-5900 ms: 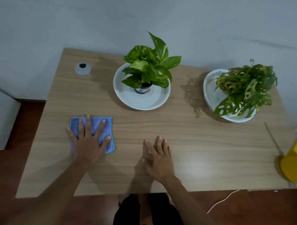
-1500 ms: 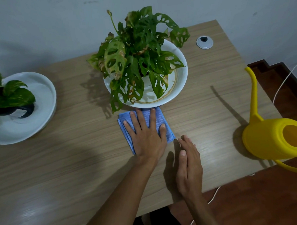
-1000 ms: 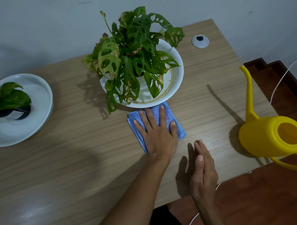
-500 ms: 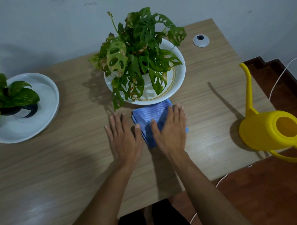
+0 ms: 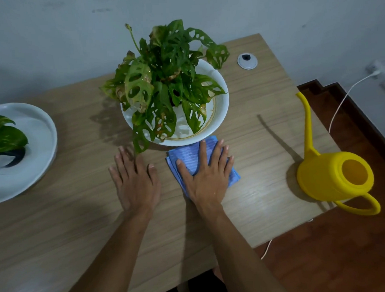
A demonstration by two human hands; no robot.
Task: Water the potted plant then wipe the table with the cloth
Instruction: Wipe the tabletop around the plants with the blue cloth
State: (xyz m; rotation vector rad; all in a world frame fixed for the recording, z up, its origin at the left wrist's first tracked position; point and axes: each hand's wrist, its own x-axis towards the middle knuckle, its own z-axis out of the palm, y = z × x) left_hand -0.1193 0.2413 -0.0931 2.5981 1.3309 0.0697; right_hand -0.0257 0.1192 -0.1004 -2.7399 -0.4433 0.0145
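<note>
A folded blue cloth (image 5: pixel 188 156) lies on the wooden table (image 5: pixel 263 125), just in front of the white dish (image 5: pixel 223 100) that holds a green plant with holed leaves (image 5: pixel 162 85). My right hand (image 5: pixel 207 178) presses flat on the cloth, fingers spread, and covers its near half. My left hand (image 5: pixel 137 183) rests flat on the bare wood to the left of the cloth and holds nothing; a hanging leaf touches its fingertips. A yellow watering can (image 5: pixel 334 179) stands upright at the table's right edge, apart from both hands.
A second plant (image 5: pixel 3 137) sits in a white dish (image 5: pixel 39 152) at the left edge of view. A grey cable grommet (image 5: pixel 247 60) is at the far right corner. A white cable (image 5: pixel 339 104) runs over the brown floor to a wall socket.
The cloth has passed from under my left hand to under my right hand. My left hand has moved left onto bare wood, and the cloth has slid a little to the right.
</note>
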